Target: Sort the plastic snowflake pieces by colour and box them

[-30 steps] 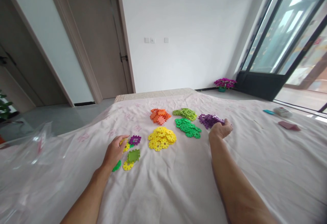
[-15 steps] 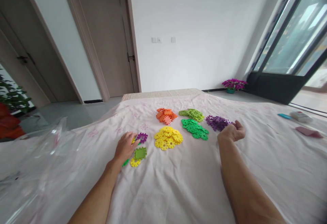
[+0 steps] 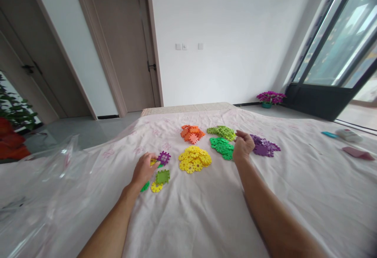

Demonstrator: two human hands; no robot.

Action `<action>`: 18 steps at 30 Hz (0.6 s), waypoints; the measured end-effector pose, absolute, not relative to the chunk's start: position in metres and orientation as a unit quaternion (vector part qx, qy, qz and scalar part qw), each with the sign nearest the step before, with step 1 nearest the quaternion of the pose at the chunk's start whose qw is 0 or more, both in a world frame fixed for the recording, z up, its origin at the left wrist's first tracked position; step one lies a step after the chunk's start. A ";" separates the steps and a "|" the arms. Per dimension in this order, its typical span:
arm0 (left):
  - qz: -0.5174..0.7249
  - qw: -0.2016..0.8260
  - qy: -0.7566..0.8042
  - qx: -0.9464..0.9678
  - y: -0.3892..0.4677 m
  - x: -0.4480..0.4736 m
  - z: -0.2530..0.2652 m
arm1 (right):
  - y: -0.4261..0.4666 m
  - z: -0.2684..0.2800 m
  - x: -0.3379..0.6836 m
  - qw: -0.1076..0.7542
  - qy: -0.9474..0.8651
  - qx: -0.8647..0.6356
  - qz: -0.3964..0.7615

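Observation:
My left hand (image 3: 145, 167) is at the left of the cloth, thumb and fingertips closed at the edge of a purple square plastic building piece (image 3: 164, 157). A yellow piece (image 3: 153, 161) shows partly under those fingers. Just nearer lie a light green square piece (image 3: 163, 176), a yellow disc (image 3: 157, 187) and a green disc (image 3: 145, 186). My right hand (image 3: 244, 145) is over the gap between the green disc pile (image 3: 221, 147) and the purple pile (image 3: 264, 146). Its fingers are curled together, and whatever they may hold is hidden.
A yellow disc pile (image 3: 194, 160) lies mid-table, with orange (image 3: 192, 134) and light green (image 3: 222, 132) square-piece piles behind. Clear plastic wrap (image 3: 53, 183) covers the left side. At far right rest a white packet (image 3: 349, 135), a blue item (image 3: 330, 134) and a pink item (image 3: 357, 152).
My right hand has moved left from the purple pile toward the green piles, uncovering the purple pieces. My left hand stays in place, its fingertips drawn closer together at the purple square.

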State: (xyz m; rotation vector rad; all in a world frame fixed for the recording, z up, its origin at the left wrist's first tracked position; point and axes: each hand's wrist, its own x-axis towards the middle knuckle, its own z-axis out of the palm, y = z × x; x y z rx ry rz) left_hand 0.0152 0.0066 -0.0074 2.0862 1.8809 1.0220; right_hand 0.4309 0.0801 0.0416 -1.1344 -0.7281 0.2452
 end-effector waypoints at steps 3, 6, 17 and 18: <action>0.371 0.103 0.632 0.673 -0.001 0.018 0.000 | 0.074 0.048 0.398 0.743 -0.396 -0.522 0.138; 0.418 0.071 0.631 0.650 -0.009 0.020 0.008 | 0.061 0.053 0.359 0.676 -0.502 -0.495 0.214; 0.455 -0.184 0.434 0.755 -0.030 0.042 0.040 | -0.014 0.062 0.258 0.403 -0.606 -0.371 0.577; 0.441 -0.179 0.435 0.764 -0.032 0.045 0.042 | -0.015 0.060 0.255 0.413 -0.591 -0.366 0.587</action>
